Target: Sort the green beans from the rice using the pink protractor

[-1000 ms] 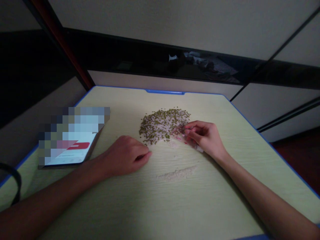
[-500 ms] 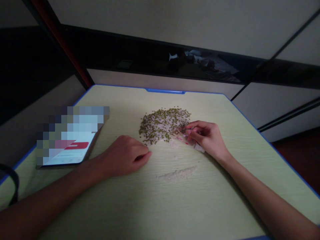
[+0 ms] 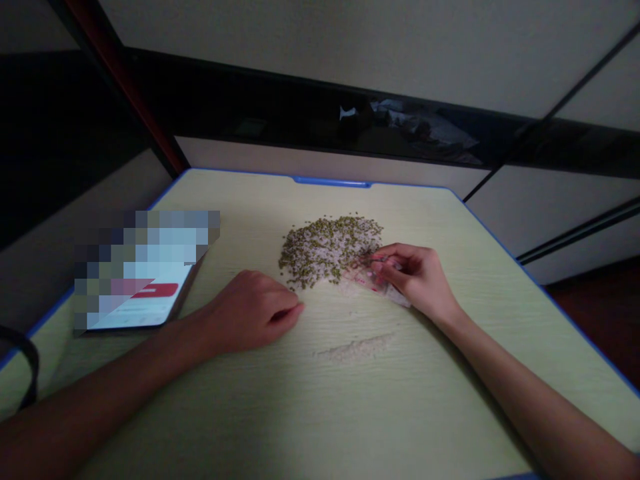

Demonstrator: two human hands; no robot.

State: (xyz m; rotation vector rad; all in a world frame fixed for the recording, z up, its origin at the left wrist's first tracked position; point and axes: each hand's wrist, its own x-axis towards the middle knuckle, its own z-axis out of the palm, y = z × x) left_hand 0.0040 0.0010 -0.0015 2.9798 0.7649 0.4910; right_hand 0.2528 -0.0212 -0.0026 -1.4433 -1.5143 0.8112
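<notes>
A spread heap of small green beans mixed with white grains [image 3: 330, 250] lies on the table. My right hand [image 3: 417, 277] is at the heap's near right edge, fingers pinched on a clear plastic bag [image 3: 370, 283] with red print. Part of this bag lies flat against the tabletop; the rest is hidden under the hand. Left of the heap, my left hand [image 3: 260, 310] rests on the table, curled into a loose fist with the thumb toward the heap. Nothing shows in it. Closer to me lies a thin line of white grains [image 3: 357, 348], apart from both hands.
A tablet or large phone [image 3: 145, 303] with a lit, partly blurred screen stands at the left, near my left forearm. The pale table [image 3: 320, 420] has a blue rim. Behind it rises a cabinet front [image 3: 350, 60] with a dark glossy band. A dark strap or cable [image 3: 30, 360] curves at the left edge.
The plastic bag beneath my right hand has shifted slightly and shows a little more of its surface. Both hands stay almost in place.
</notes>
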